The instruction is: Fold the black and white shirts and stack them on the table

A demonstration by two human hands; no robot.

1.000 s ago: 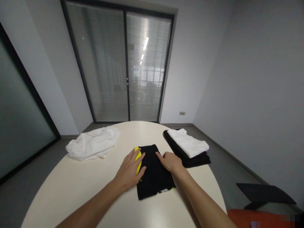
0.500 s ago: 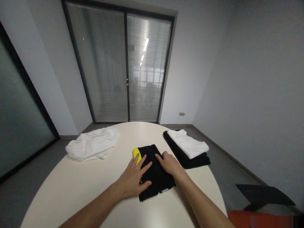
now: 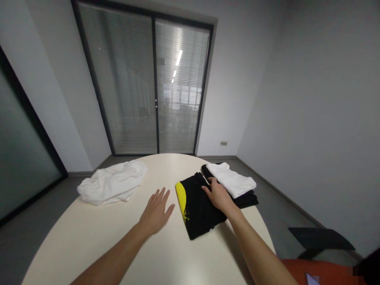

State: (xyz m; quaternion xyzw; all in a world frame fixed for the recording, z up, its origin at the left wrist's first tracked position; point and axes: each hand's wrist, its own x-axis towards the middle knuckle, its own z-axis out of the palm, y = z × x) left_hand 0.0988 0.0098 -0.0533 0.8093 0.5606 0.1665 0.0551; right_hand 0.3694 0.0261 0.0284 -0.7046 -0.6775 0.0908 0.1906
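Left hand has come off the flat folded black cloth garment; was spread on its left side, now apart to the left, fingers spread over the pale round surface. Garment's curved yellow patch and speckles now uncovered. Garment shifted right, right hand along with it, now close up to the folded black cloth stack. View turned slightly right.

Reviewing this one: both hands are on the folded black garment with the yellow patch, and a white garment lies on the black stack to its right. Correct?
Not quite: the head view shows only the right hand on the folded black garment; the left hand is apart from it, to its left.
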